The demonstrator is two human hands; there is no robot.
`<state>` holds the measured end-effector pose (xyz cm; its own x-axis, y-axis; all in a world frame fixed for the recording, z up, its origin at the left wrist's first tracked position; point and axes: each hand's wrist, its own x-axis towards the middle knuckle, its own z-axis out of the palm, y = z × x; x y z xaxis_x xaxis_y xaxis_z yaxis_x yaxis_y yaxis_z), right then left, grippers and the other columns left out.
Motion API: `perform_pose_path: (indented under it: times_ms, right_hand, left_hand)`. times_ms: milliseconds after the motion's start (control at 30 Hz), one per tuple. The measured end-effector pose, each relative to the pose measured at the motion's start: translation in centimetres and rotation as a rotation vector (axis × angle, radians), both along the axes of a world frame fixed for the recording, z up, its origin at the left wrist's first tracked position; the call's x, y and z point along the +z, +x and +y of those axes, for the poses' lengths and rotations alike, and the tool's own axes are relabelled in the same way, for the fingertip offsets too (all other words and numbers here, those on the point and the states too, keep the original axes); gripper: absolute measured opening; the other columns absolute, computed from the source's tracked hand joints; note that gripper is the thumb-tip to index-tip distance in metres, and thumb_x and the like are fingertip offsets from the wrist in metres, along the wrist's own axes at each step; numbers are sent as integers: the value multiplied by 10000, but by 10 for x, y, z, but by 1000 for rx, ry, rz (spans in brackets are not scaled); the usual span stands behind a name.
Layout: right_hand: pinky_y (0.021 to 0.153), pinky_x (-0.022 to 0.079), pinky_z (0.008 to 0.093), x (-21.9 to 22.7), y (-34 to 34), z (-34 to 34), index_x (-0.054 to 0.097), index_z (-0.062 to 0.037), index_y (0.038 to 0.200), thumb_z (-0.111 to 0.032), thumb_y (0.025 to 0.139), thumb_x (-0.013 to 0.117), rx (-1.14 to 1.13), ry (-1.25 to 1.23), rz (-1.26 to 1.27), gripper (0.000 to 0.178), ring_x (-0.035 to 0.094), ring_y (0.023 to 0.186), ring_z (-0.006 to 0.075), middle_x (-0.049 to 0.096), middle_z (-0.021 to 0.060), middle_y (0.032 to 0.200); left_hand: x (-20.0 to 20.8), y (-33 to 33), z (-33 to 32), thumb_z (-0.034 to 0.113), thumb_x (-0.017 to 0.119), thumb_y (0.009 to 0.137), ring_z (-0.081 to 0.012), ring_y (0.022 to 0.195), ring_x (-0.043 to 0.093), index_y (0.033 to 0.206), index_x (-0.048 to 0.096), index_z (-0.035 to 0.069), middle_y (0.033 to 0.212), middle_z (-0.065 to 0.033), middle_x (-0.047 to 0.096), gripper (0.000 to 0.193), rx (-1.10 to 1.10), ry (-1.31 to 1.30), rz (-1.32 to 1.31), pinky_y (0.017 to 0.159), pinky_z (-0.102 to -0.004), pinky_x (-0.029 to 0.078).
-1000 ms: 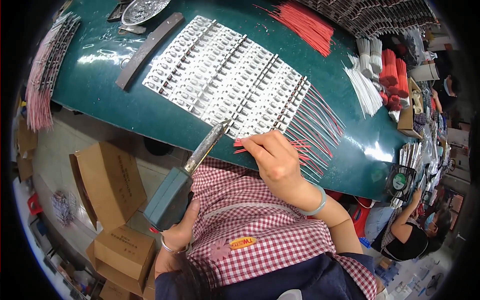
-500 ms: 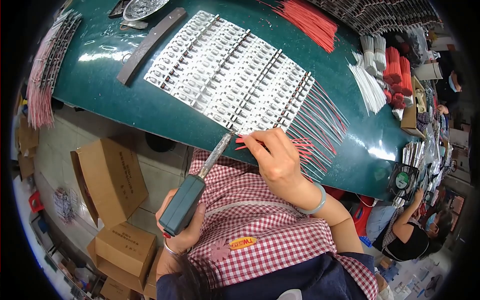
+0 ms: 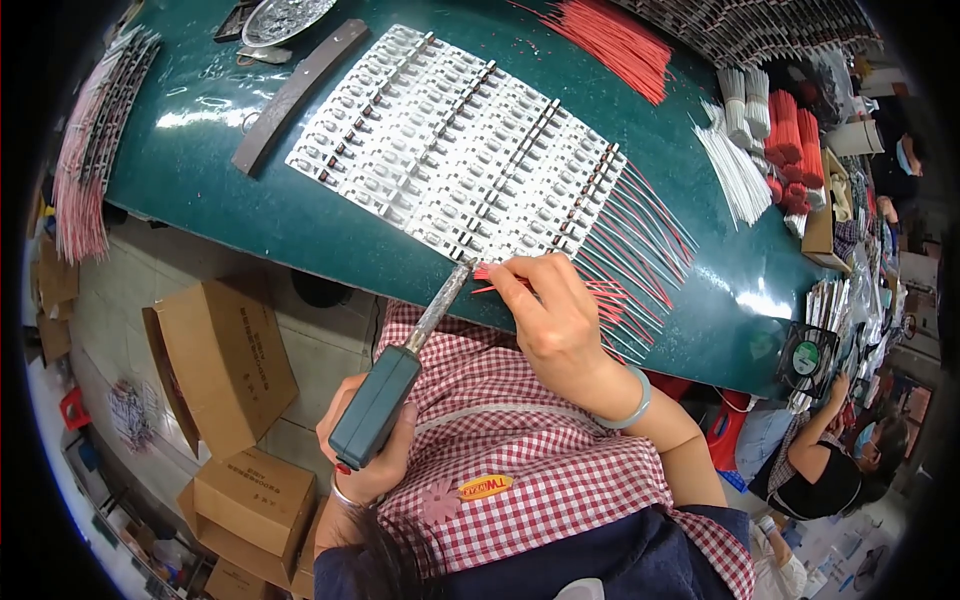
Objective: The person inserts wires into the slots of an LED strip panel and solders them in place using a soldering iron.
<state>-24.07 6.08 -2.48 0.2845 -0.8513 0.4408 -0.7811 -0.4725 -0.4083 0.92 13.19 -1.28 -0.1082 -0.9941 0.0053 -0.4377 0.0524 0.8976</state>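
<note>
My left hand [image 3: 396, 448] is closed around the green handle of a soldering iron [image 3: 376, 408]. Its long metal barrel slants up to the near edge of a white panel of small boards [image 3: 425, 205], and the tip meets that edge beside the right fingers. My right hand [image 3: 556, 322] pinches several thin red wires [image 3: 484, 273], their ends pointing at the iron's tip. The exact contact at the tip is too small to make out. Red and white wires [image 3: 650, 245] fan out from the panel's right side, partly behind my right hand.
A dark bar [image 3: 300, 95] lies left of the panel, near a metal dish [image 3: 285, 18]. Loose red wires [image 3: 612, 48] and white wires [image 3: 735, 175] lie beyond. Wired strips [image 3: 100, 150] hang over the table's left end. Cardboard boxes [image 3: 225, 365] stand below; another person [image 3: 825, 465] sits at right.
The soldering iron and my left hand have shifted slightly right. My right hand stays almost in place, still pinching the red wires.
</note>
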Motion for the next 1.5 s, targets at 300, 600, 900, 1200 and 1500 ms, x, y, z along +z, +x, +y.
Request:
perform_pose_path:
  times_ms: [300, 600, 900, 1200, 1500]
  right_hand:
    - [685, 513, 346, 3, 3, 0, 668, 83, 1070, 17, 721, 637, -9, 19, 10, 356, 573, 840, 270, 612, 137, 987]
    - [688, 507, 348, 4, 4, 1, 670, 85, 1060, 17, 720, 637, -28, 18, 27, 348, 570, 838, 270, 603, 139, 977]
    - [682, 508, 350, 5, 6, 0, 673, 79, 1060, 23, 719, 641, -35, 26, 22, 347, 571, 842, 268, 601, 132, 975]
    - [683, 504, 349, 5, 5, 2, 671, 80, 1073, 31, 712, 635, -39, 38, 11, 366, 570, 845, 270, 602, 135, 986]
    - [681, 500, 350, 5, 8, 3, 672, 74, 1074, 11, 731, 631, -55, 54, 31, 351, 569, 851, 265, 595, 125, 981]
  left_hand:
    - [10, -10, -13, -33, 754, 749, -257, 765, 688, 969, 699, -50, 912, -147, 681, 227, -23, -88, -34, 664, -315, 544]
    - [-1, 3, 2, -14, 755, 768, -240, 706, 654, 970, 693, -34, 875, -129, 656, 212, 19, 26, -15, 618, -318, 514]
    - [-4, 3, 1, -10, 756, 769, -243, 774, 673, 1012, 687, -45, 933, -143, 673, 254, 49, 20, 37, 685, -309, 532]
    - [7, -5, -11, -41, 749, 748, -263, 756, 691, 977, 698, -52, 925, -158, 681, 235, -29, -59, -17, 672, -316, 548]
    - [3, -1, -5, -44, 747, 752, -267, 740, 677, 967, 700, -46, 899, -147, 672, 220, -32, -29, -56, 660, -320, 539]
